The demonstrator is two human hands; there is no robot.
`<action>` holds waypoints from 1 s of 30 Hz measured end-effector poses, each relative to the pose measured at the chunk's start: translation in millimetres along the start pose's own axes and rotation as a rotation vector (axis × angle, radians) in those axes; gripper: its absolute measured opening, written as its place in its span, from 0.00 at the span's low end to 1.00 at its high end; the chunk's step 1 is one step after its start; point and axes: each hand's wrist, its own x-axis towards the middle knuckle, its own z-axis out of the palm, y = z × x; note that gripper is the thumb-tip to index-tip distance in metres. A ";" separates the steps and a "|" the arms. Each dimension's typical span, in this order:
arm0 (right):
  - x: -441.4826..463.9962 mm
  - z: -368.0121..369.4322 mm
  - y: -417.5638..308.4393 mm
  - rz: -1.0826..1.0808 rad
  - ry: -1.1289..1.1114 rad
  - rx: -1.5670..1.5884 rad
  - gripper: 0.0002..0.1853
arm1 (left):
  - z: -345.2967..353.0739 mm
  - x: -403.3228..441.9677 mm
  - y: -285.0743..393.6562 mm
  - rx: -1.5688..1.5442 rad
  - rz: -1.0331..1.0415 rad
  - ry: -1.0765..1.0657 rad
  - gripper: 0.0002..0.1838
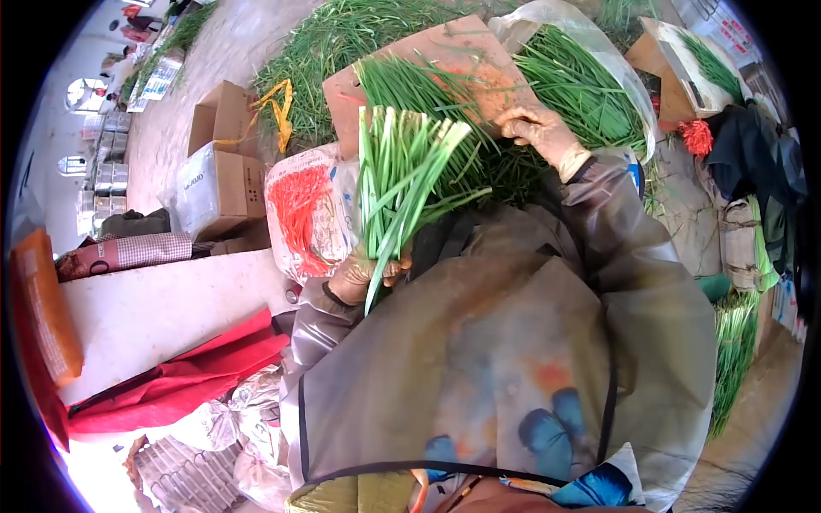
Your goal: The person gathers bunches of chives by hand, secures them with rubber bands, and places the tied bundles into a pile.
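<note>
My left hand (366,275), in a stained glove, is closed around a bunch of garlic chives (398,184). Their pale cut ends point up and away from me, and some leaves hang over the hand. My right hand (543,132), also gloved, is at the right edge of a brown board (385,128), with its fingers curled and pressed together. Whatever may be between those fingertips is too small to make out. More chives (428,90) lie on the board behind the held bunch.
Red ties (301,214) lie on a printed sack at left, near a cardboard box (235,184). Loose green leaves (316,60) cover the floor beyond the board. A clear plastic bag (637,77) of chives stands at right, beside another red tie bundle (696,137).
</note>
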 end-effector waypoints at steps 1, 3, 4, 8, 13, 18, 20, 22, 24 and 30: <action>-8.9 12.4 -14.6 0.029 0.004 0.094 0.15 | 4.5 3.8 -2.0 -0.026 0.051 -0.086 0.21; -10.9 26.9 -23.6 0.050 0.032 0.250 0.18 | 13.1 10.3 -3.9 -0.037 0.109 -0.210 0.24; -8.3 23.9 -21.5 0.055 0.037 0.254 0.18 | 17.1 12.1 -4.6 -0.037 0.102 -0.212 0.24; -17.2 13.5 -22.6 -0.116 0.120 0.313 0.16 | 32.1 11.4 -5.1 -0.160 0.163 -0.150 0.29; -61.3 69.6 18.0 0.421 -0.636 0.007 0.29 | 15.1 21.4 -7.9 -0.169 0.143 -0.231 0.31; -3.3 87.0 51.9 0.158 -0.254 0.796 0.30 | 26.3 34.3 -2.3 -0.052 0.153 -0.385 0.21; 12.1 76.4 18.4 -0.002 -0.134 0.997 0.25 | 30.0 29.3 -2.5 -0.064 0.155 -0.367 0.21; 12.8 63.1 -13.8 -0.175 -0.270 0.973 0.22 | 25.7 28.9 -8.1 -0.096 0.162 -0.352 0.21; -2.4 56.3 -49.8 -0.218 -0.338 0.786 0.22 | 23.2 28.8 -8.1 -0.087 0.165 -0.369 0.23; 0.0 10.5 -62.5 -0.116 0.088 0.753 0.16 | 29.9 25.0 -11.1 -0.216 0.237 -0.318 0.29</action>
